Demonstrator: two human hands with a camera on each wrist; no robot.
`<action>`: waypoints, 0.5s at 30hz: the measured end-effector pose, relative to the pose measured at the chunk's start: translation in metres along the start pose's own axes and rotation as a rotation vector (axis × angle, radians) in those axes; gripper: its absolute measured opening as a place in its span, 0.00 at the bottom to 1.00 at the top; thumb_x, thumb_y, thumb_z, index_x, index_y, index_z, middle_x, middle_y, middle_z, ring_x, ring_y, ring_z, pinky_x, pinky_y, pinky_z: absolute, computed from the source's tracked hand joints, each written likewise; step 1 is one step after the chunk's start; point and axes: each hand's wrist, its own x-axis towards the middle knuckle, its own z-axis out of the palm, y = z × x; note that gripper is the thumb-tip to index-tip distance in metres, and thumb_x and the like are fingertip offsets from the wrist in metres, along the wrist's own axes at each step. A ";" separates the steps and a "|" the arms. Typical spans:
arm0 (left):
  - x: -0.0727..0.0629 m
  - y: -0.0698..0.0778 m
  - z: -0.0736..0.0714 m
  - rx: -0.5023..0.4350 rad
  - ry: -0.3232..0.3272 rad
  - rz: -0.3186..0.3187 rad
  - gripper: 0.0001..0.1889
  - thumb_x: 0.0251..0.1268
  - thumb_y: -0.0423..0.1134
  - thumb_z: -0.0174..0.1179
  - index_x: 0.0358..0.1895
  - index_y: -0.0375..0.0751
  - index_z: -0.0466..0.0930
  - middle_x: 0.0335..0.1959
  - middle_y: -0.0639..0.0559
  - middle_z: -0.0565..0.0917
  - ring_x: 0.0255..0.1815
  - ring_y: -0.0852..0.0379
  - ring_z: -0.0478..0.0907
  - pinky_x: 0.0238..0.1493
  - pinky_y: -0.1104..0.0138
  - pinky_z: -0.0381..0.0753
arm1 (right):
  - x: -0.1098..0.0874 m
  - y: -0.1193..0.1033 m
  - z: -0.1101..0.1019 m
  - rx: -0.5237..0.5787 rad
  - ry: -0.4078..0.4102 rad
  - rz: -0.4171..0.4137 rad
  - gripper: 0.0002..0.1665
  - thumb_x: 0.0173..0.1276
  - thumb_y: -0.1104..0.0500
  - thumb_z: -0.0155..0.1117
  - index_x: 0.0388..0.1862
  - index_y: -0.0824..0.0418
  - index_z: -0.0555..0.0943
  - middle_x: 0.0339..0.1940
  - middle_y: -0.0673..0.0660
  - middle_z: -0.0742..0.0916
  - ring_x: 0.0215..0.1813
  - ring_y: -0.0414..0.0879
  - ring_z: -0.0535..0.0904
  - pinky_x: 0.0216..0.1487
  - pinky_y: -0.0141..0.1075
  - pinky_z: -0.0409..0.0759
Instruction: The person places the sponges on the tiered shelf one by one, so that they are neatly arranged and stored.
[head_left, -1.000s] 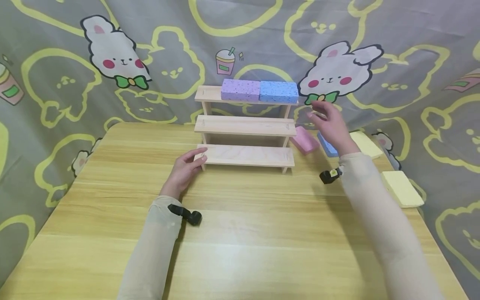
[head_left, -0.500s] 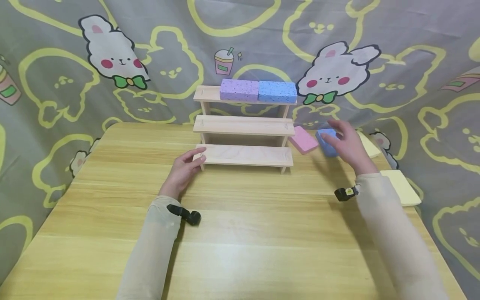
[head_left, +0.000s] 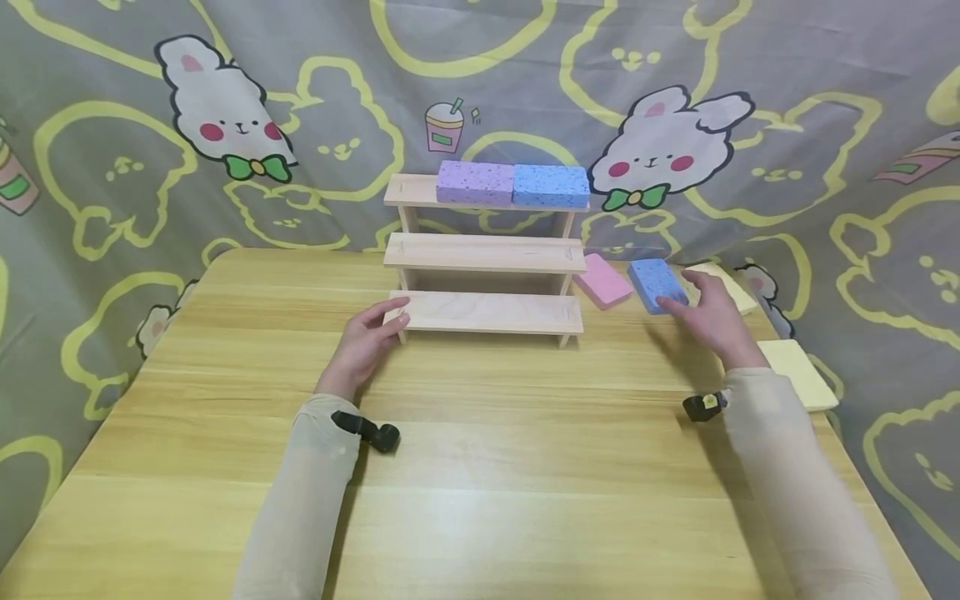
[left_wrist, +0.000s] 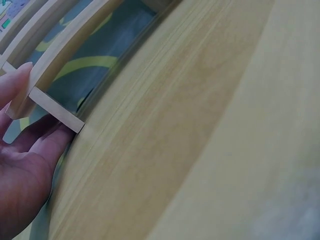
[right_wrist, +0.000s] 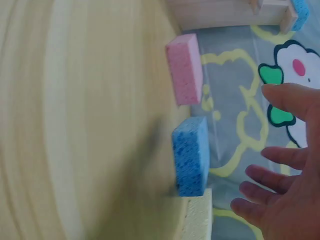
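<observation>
Patterned cloth (head_left: 480, 29) is hanging grey behind the table (head_left: 480, 400) and is wrapping round both sides!
The left rabbit (head_left: 217, 104) and the right rabbit (head_left: 656, 137) are sporting green bows (head_left: 240, 167), a printed cup (head_left: 444, 129) is sitting between them, yellow outlines (head_left: 105, 108) are looping all over, and down below the table's wood grain is running side to side, its top catching soft glare.

We saw two sponges (head_left: 475, 182) atop the rack (head_left: 483, 249), four sponges (head_left: 654, 282) right of it, cloth (head_left: 517, 83) behind the table (head_left: 480, 467).
</observation>
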 end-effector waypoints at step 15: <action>0.000 0.000 -0.001 0.000 0.001 0.009 0.24 0.69 0.30 0.61 0.66 0.28 0.70 0.77 0.48 0.55 0.70 0.50 0.62 0.65 0.58 0.71 | 0.014 0.024 0.011 -0.030 -0.051 0.094 0.58 0.70 0.42 0.62 0.72 0.84 0.44 0.67 0.86 0.57 0.68 0.77 0.55 0.68 0.65 0.53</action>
